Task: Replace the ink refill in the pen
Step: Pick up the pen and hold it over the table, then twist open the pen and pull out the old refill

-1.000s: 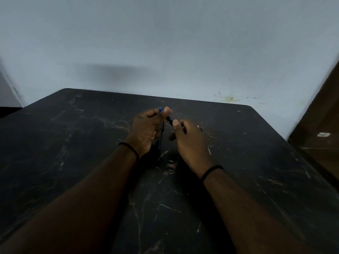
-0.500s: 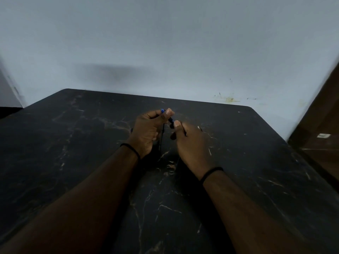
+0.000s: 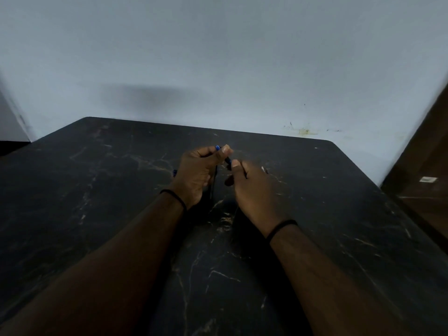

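Pen sits between both hands above the middle of the dark marbled desk, most of it hidden by fingers. Left hand has its grip closed on the pen, thumb and forefinger pinching near a blue end that peeks out at 12 o'clock. Right hand, at 4 o'clock from the left, pinches the pen's dark other end. A thin dark strand hangs between the hands. Each wrist wears a black band.
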Motion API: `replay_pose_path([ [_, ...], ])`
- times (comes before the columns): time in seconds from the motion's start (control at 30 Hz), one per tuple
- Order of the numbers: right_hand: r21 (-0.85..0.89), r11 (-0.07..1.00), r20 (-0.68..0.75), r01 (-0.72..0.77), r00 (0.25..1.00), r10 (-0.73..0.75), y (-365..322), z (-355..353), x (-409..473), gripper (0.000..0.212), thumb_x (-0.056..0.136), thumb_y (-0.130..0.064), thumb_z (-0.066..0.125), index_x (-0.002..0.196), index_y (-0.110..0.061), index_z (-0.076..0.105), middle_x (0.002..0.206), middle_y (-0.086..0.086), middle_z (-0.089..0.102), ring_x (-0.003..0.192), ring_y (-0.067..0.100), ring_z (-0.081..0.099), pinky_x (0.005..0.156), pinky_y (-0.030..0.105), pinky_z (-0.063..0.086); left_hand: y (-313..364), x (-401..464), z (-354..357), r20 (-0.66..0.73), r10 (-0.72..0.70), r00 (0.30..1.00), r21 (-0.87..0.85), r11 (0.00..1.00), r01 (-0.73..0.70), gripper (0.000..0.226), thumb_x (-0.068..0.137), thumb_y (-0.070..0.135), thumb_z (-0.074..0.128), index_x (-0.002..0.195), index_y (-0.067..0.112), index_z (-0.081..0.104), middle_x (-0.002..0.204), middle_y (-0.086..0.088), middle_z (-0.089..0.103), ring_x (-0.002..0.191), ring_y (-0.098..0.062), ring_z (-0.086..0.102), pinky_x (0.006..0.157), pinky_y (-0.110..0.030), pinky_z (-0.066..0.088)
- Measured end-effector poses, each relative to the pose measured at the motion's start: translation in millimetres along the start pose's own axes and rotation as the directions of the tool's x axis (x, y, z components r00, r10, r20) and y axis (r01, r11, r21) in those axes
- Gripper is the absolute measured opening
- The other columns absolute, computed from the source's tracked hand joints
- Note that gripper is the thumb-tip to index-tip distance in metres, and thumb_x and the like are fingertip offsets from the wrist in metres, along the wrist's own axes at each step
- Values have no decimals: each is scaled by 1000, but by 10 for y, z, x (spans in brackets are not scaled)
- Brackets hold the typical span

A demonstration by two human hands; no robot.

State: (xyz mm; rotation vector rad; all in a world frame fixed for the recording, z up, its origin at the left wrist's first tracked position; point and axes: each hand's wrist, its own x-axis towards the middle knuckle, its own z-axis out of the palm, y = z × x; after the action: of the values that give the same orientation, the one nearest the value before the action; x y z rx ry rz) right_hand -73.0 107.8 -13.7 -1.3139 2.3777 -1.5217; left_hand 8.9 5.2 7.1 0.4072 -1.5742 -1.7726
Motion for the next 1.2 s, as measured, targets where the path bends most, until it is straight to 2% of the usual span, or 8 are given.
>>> replay_pose_path([
  [0.07,-67,996,-14,55,998,-56,-1,-10,-3,41,104,-39,34,94,-17,66,88,3,70,84,21,64,78,38,50,-13,16,-8,-7,1,1000,-9,1000,-1,56,58,52,77,90,7,74,53,-4,42,34,-9,23,35,-16,20],
  [0.27,96,993,-103,75,993,-65,47,10,9,24,91,-17,67,75,-27,52,73,-6,59,67,7,55,60,27,44,-33,45,-64,-16,6,1000,7,1000,-6,32,73,44,72,87,16,76,48,7,50,34,-6,25,34,-16,23],
  [0.37,91,993,-93,68,994,-59,35,20,9,19,91,-26,67,83,-34,52,83,-9,62,73,2,58,61,22,42,-33,47,-65,-15,10,1000,-1,1000,-10,30,73,44,72,86,18,76,52,6,52,35,-5,27,34,-17,24],
  [0.47,81,993,-86,85,993,-78,28,23,3,8,94,-40,58,94,-32,57,90,-6,66,81,10,63,70,30,52,-27,51,-72,-28,9,1000,-12,1000,-9,32,73,45,71,88,17,75,52,7,53,35,-4,29,34,-16,25],
  [0.7,11,999,-107,43,993,-42,52,12,5,22,95,-30,58,75,-21,60,68,-3,63,65,11,60,67,43,54,-8,84,-88,-170,18,985,-44,999,-26,23,84,42,68,83,19,72,63,8,65,38,-5,32,34,-17,25],
  [0.87,-20,998,-189,58,980,-61,-31,-54,-49,19,98,-34,56,83,-23,60,73,-5,65,67,10,61,66,40,55,19,117,-150,-241,31,970,-115,991,-61,26,100,34,53,80,19,63,81,0,70,38,-6,39,34,-16,27],
  [0.97,46,988,-348,146,929,-121,-125,-150,-85,11,101,-33,53,93,-26,55,83,-5,69,72,10,64,65,37,56,13,90,-121,-187,58,981,12,998,-57,25,100,33,53,89,15,67,80,-2,71,39,-6,36,36,-18,28],
  [1.2,205,939,-521,277,843,-135,-233,-225,-96,9,103,-29,51,104,-20,52,96,-2,72,81,-3,63,70,19,53,7,-34,70,207,26,978,240,968,-76,24,99,28,57,100,12,75,58,10,68,39,-5,29,40,-19,29],
])
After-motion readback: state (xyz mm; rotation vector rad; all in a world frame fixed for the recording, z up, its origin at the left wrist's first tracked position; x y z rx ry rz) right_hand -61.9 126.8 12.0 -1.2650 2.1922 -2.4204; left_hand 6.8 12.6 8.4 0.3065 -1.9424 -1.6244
